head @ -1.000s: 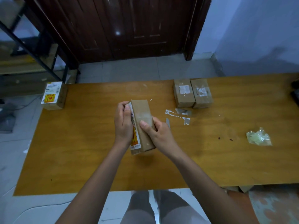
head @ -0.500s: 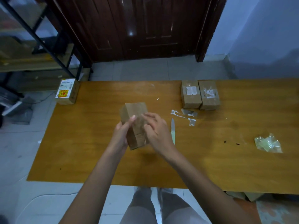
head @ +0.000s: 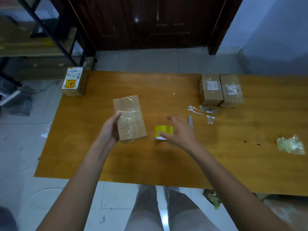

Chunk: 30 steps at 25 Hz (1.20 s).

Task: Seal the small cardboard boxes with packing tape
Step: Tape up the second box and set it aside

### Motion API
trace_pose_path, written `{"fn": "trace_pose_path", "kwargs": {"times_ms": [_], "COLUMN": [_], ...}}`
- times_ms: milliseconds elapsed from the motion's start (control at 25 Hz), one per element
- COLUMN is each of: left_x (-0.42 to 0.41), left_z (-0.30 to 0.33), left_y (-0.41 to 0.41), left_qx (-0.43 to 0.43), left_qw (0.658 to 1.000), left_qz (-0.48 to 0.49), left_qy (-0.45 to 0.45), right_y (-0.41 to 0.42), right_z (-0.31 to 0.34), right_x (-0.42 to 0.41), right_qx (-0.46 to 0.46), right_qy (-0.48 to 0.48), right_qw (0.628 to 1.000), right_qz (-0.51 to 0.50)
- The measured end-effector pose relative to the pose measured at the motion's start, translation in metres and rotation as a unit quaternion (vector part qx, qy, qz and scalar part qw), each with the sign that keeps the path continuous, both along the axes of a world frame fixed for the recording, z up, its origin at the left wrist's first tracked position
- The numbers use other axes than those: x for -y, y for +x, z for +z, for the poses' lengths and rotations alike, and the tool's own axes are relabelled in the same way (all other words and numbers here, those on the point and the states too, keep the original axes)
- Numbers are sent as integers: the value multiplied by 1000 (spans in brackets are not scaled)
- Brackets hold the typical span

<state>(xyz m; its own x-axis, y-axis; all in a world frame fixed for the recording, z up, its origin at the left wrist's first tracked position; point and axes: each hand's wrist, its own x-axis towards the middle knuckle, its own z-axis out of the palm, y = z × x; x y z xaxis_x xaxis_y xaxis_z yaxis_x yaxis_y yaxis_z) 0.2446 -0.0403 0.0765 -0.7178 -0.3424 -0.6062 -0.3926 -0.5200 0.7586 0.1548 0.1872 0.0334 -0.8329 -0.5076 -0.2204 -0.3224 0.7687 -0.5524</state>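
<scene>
The left hand (head: 109,132) grips a small cardboard box (head: 129,118) by its left edge, fingers (head: 117,114) curled round it, and holds it above the wooden desk (head: 116,164) with its taped face up. The right hand (head: 180,131) is spread over a yellow roll of tape (head: 162,131) standing on the desk just right of the box; its fingers are open and blurred, and whether they touch the roll cannot be told. A knife (head: 190,121) lies just beyond that hand, with scraps of torn tape (head: 202,112) near it. Two more boxes (head: 220,90) sit touching, side by side, at the far right. A labelled box (head: 74,81) rests on the far left corner, and a crumpled plastic wrapper (head: 290,145) lies at the right edge.
</scene>
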Motion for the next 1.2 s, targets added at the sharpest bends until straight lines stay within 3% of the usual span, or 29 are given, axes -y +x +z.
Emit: {"fn": "trace_pose_path", "kwargs": {"times_ms": [120, 400, 480, 560, 600, 640, 720, 760, 920, 1040, 1200], "left_x": [35, 32, 18, 9, 9, 12, 20, 22, 4, -8, 5], "left_z": [-24, -101, -120, -125, -119, -114, -109, -107, -113, -117, -109], "left_y": [-15, -101, -117, -122, -118, -112, -85, -65, 1, -5, -25], "left_qx": [27, 77, 110, 111, 100, 77, -14, -70, -161, -206, -115], "left_qw": [999, 981, 935, 847, 819, 816, 866, 878, 824, 805, 854], "left_qz": [-1, -110, -171, -214, -185, -141, -107, -141, -380, -434, -449], "left_qy": [-28, -140, -291, -473, -534, -556, -489, -452, -387, -348, -235], "right_y": [2, -1, 11, 23, 29, 34, 43, 47, 53, 50, 31], "right_z": [-18, -45, -52, -57, -58, -54, -43, -38, -20, -1, 22], "right_x": [19, 25, 25, 23, 23, 25, 33, 37, 43, 48, 49], "right_qx": [37, 30, -24, -52, -55, -57, -67, -72, -80, -84, -72], "right_qy": [91, 59, -1, -53, -74, -90, -117, -129, -157, -176, -185], "right_qw": [994, 997, 999, 996, 995, 993, 990, 989, 984, 979, 978], "right_qz": [55, -25, -34, -45, -47, -45, -33, -28, 22, 56, 60]}}
